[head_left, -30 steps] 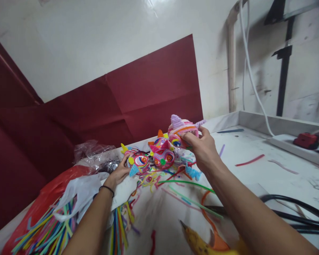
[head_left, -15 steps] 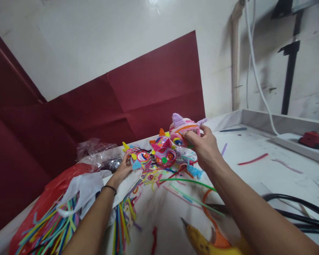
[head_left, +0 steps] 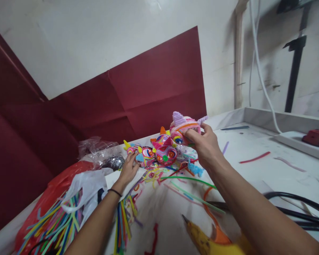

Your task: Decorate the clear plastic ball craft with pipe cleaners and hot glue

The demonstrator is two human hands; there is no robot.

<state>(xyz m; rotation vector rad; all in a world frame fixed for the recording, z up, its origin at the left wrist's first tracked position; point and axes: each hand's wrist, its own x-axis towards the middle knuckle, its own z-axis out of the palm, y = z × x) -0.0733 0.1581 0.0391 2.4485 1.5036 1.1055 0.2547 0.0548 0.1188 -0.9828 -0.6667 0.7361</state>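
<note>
The pink pipe-cleaner figure (head_left: 183, 129) is sitting just above the middle of the frame, lifted clear of the table (head_left: 268, 170) in the right hand (head_left: 206, 147), whose fingers are closing around its lower right side. It is a rounded ball of wound pink, orange and white strands, with a lilac cone horn on top, a lilac stub poking out to the right and a blue-and-red coiled eye facing left. The grip is covering only 1 side, so the figure could be slipping or twisting out, and squeezing harder would probably be flattening the soft coils or bending the horn.

Just left and lower, the left hand (head_left: 129, 170) is resting fingertips against a smaller multicoloured figure (head_left: 145, 156) with yellow horns; whether it is gripping or only touching, I cannot tell. A red-pink figure (head_left: 165, 153) is lying between the 2, close enough that a nudge could be knocking it over.

Loose pipe cleaners (head_left: 191, 184) are lying scattered across the lower middle, a bundle (head_left: 50, 226) is spilling from a red bag at lower left, a clear plastic bag (head_left: 98, 150) is sitting behind the left hand, and black cables (head_left: 297, 202) are crossing the lower right.
</note>
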